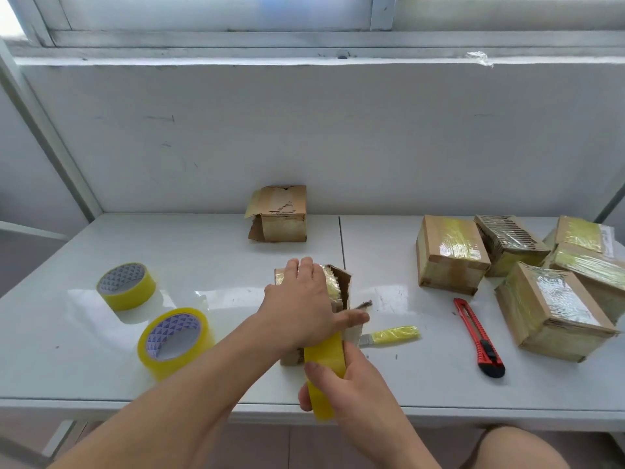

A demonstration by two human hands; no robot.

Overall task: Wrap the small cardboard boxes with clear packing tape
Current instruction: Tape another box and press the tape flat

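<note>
The small cardboard box (340, 286) being worked on sits near the middle of the white desk (209, 245), close to the front edge. Its long axis runs front to back, away from the person, and a loose flap sticks up on its right side. Yellowish tape already shines on top of it.

The left hand (306, 304) lies flat on top of the box, palm down, fingers straight and pointing away toward the wall, thumb stretched out to the right. The forearm comes in diagonally from the lower left. So that hand is just pressing, not gripping anything.

The right hand (341, 384) is right below it at the desk edge, curled round a roll of tape (326, 370), thumb across the front of the roll. The roll stands on edge, and its band runs up to the near end of the box. The two hands are just beside each other, nearly touching.

Other stuff: two more tape rolls (176, 340) lie flat on the left side of the desk. A red box cutter (478, 336) lies to the right, pointing front to back, and a small knife with a taped yellow handle (392, 334) lies just right of the box. A pile of taped boxes (449, 253) sits at the far right, and a torn open box (279, 213) stands against the wall.
</note>
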